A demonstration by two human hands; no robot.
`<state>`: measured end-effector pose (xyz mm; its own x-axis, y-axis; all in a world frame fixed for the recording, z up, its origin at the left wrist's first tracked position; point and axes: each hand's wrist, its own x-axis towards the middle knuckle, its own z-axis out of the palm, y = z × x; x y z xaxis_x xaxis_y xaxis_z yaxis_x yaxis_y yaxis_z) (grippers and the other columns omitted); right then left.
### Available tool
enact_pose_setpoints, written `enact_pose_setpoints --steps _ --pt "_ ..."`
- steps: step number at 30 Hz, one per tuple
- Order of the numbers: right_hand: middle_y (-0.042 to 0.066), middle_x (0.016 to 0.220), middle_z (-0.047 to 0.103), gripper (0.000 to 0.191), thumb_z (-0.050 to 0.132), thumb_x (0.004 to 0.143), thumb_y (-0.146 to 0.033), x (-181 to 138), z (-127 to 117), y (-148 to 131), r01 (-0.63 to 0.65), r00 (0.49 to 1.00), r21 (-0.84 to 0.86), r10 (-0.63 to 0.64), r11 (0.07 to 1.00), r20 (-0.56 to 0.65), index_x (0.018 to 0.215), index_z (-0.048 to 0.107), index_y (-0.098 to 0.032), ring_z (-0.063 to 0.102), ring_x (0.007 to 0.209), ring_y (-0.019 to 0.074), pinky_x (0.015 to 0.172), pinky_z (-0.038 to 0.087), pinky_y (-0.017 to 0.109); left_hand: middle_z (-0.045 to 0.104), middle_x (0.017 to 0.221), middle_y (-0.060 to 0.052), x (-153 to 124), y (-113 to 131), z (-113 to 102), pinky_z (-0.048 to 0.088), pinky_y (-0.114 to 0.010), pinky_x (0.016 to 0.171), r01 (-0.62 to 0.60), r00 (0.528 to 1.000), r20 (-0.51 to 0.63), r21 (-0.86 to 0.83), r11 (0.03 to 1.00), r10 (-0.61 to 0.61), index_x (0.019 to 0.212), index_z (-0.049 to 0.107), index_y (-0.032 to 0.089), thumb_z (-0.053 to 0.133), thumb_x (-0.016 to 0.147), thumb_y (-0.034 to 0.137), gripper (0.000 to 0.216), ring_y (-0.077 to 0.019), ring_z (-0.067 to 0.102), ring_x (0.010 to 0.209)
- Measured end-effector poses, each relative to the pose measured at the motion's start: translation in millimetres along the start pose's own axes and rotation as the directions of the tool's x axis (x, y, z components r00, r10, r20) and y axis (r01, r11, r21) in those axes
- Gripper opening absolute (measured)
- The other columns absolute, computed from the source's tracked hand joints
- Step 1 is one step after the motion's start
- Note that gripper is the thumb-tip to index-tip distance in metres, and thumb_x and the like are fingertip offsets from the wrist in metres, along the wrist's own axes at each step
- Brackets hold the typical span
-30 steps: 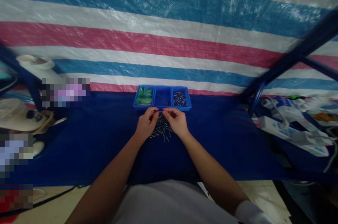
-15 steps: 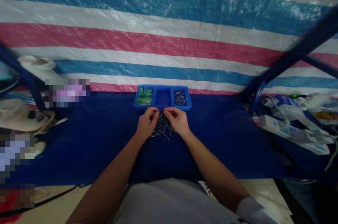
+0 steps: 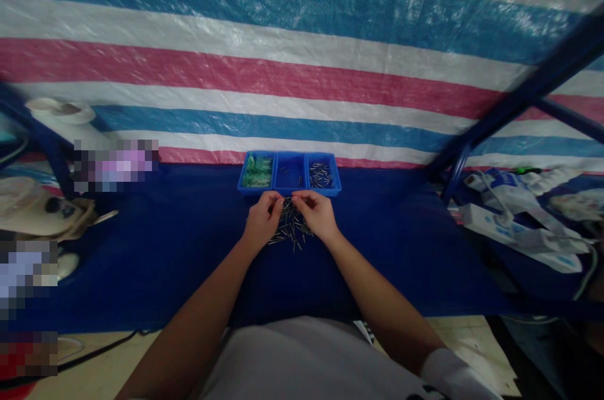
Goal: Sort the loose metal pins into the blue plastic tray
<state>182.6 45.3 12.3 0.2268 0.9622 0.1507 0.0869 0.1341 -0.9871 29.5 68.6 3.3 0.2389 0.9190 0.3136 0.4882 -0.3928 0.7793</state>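
Observation:
A loose pile of thin metal pins [image 3: 293, 235] lies on the dark blue table top. Over its far edge my left hand [image 3: 261, 219] and my right hand [image 3: 317, 216] face each other, fingertips pinched. A thin pin-like piece seems to span the small gap between them, too small to make out well. Just beyond my fingers stands a blue three-part tray [image 3: 289, 190]. Its left compartment holds green translucent pieces [image 3: 257, 172], the middle a few pins, and the right many short metal pins [image 3: 321, 175].
Behind the table hangs a striped plastic sheet [image 3: 302, 88]. A white power strip [image 3: 514, 233] with cables and plastic bags lies at the right, near a blue metal frame [image 3: 493, 112]. Containers and a white roll [image 3: 66, 117] stand at the left.
The view has shifted slightly. Both hands keep the same pinched pose above the pile, and the tray contents look the same.

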Motion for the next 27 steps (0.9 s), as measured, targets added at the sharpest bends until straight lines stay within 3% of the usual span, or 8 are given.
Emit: enact_pose_setpoints --steps 21,27 --pt "0.004 0.079 0.071 0.021 0.067 0.074 -0.036 -0.9 0.7 0.4 0.024 1.0 0.029 -0.025 0.999 0.01 0.086 0.071 -0.02 0.063 0.067 0.0162 0.064 0.052 0.028 0.057 0.062 0.003 0.2 4.9 -4.4 0.04 -0.023 0.058 0.008 1.0 0.018 0.019 1.0 -0.008 0.091 0.057 0.019 0.039 0.093 0.037 0.026 -0.0117 0.055 0.056" --pt "0.004 0.08 0.071 0.021 0.067 0.074 -0.037 0.4 0.5 1.5 0.01 1.0 0.038 -0.01 0.999 -0.011 0.085 0.071 -0.02 0.064 0.067 0.0165 0.063 0.052 0.029 0.048 0.056 0.006 0.0 4.0 -2.0 0.037 -0.022 0.053 -0.024 0.999 -0.021 -0.017 1.0 0.023 0.099 0.057 0.02 0.047 0.089 0.036 0.022 -0.0099 0.047 0.049"
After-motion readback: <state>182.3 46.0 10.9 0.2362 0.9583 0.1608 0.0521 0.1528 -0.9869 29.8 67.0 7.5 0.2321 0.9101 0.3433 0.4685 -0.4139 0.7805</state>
